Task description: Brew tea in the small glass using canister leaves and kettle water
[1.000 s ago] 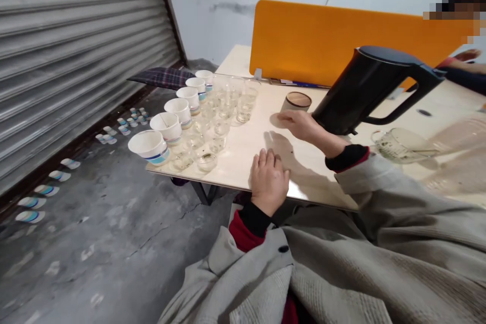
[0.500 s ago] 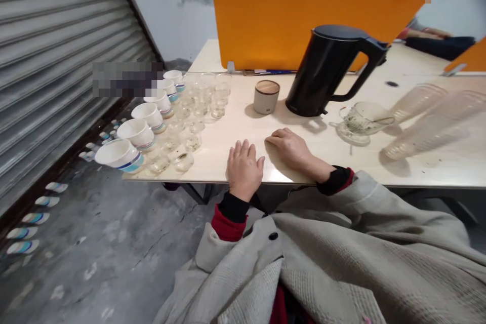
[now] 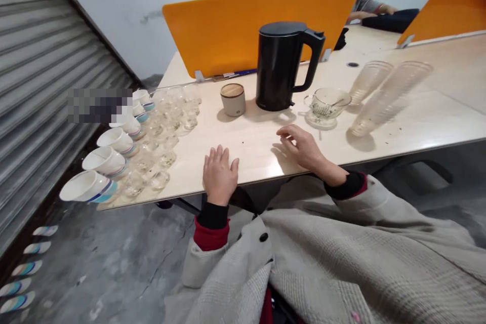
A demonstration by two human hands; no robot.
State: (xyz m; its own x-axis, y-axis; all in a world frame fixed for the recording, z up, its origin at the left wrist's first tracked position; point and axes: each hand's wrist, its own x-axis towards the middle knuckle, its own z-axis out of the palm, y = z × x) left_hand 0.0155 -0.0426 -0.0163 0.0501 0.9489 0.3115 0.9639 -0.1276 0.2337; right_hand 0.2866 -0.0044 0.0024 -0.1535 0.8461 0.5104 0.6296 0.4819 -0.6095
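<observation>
My left hand (image 3: 220,174) lies flat on the table (image 3: 258,149) near its front edge, fingers apart and holding nothing. Raised a little off the tabletop, my right hand (image 3: 301,147) has loosely curved fingers with nothing in them. Beyond the hands stand a grey canister (image 3: 233,104) with a wooden lid and a black electric kettle (image 3: 279,71), its handle to the right. A glass cup (image 3: 328,104) holding green leaves sits right of the kettle. Two stacks of clear plastic cups (image 3: 391,98) lean beside it.
On the left, a row of white paper cups (image 3: 104,161) runs along the table's side, next to several small clear cups (image 3: 159,179), some with leaf bits. An orange divider (image 3: 228,25) stands at the back. Another person's hands (image 3: 362,15) rest beyond it. A roller shutter (image 3: 45,61) borders the floor.
My view has turned to the right, so the table items appear further left. My right hand has lifted slightly and moved right, towards the glass cup. My left hand stays flat on the table.
</observation>
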